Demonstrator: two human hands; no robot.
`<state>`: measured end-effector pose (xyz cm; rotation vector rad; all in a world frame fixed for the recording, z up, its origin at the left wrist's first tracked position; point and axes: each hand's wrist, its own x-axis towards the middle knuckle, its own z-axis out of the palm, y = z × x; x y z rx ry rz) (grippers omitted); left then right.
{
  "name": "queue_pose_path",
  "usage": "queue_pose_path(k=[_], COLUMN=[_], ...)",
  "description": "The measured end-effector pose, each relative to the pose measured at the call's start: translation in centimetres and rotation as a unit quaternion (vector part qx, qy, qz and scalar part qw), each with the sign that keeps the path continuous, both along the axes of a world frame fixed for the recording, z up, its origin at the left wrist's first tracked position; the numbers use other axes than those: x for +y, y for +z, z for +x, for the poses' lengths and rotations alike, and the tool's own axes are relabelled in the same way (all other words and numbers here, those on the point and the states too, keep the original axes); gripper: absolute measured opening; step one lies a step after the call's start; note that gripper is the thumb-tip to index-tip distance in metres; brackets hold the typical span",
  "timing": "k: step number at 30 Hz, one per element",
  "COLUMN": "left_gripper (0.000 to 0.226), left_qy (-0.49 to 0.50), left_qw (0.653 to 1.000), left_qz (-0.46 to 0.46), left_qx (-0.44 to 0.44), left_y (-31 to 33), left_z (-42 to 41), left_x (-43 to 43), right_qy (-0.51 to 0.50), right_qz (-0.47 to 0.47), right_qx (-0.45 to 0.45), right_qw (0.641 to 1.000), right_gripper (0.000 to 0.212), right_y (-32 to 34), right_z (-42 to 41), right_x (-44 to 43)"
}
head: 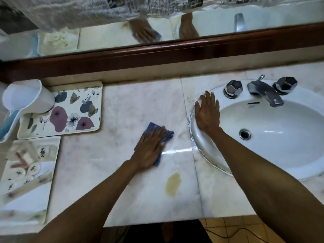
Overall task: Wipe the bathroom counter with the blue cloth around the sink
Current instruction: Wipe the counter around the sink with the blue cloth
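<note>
A folded blue cloth lies on the pale marble counter, left of the white sink. My left hand presses flat on the cloth, covering most of it; blue corners stick out above the fingers and below the palm. My right hand rests flat, fingers spread, on the sink's left rim and holds nothing. A yellowish stain marks the counter just below the cloth, and a wet shine runs between the cloth and the sink.
A chrome faucet with two faceted knobs sits at the sink's back. A floral tray with a white cup stands at the left, another tray with small items below it. A mirror lines the back wall.
</note>
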<state>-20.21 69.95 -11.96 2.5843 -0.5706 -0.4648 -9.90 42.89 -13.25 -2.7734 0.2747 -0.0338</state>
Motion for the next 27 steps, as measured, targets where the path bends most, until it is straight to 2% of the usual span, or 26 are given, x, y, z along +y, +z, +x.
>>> queue_pose_path(k=[3,5,7,10,13,18,20,21,24,27], left_gripper=[0.055,0.056,0.056,0.058,0.057,0.056,0.056,0.055,0.054,0.057], left_qy=[-0.05,-0.062,-0.024,0.071,0.119,-0.051,-0.108,-0.106,-0.006,0.12], left_qw=[0.994,0.989,0.988,0.989,0.983,0.989,0.982,0.979,0.978,0.977], left_qz=[0.074,0.1,0.115,0.106,0.101,0.075,0.079,0.095,0.13,0.122], left_qx=[-0.063,-0.085,-0.101,-0.08,-0.1,-0.114,-0.131,-0.146,-0.161,-0.131], left_y=[-0.6,-1.3,-1.7,-1.9,-2.3,-1.9,-1.9,-2.1,-2.4,-2.7], left_z=[-2.9,-1.6,1.8,6.8,5.9,-2.7,-2.3,-1.1,4.0,6.2], left_x=[1.5,2.2,2.2,0.8,-1.5,-0.1,1.7,2.5,2.0,-2.6], right_qy=[-0.01,-0.011,-0.01,-0.019,-0.029,-0.035,-0.04,-0.04,-0.044,-0.057], right_qz=[0.001,0.013,0.026,0.034,0.034,0.055,0.054,0.055,0.061,0.08], right_qx=[-0.005,-0.008,-0.017,-0.038,-0.055,-0.069,-0.073,-0.076,-0.09,-0.104], right_qw=[1.0,1.0,0.999,0.999,0.997,0.995,0.995,0.995,0.993,0.99], right_gripper=[0.049,0.05,0.05,0.049,0.049,0.048,0.048,0.049,0.047,0.045], right_y=[0.2,0.2,0.0,-0.4,-0.8,-0.6,-0.7,-0.7,-0.8,-1.0], right_z=[-1.2,-2.2,-3.1,-3.9,-4.0,-3.9,-4.1,-4.0,-4.1,-3.8], right_x=[0.6,0.7,0.8,0.9,1.1,1.2,1.1,1.3,1.4,1.1])
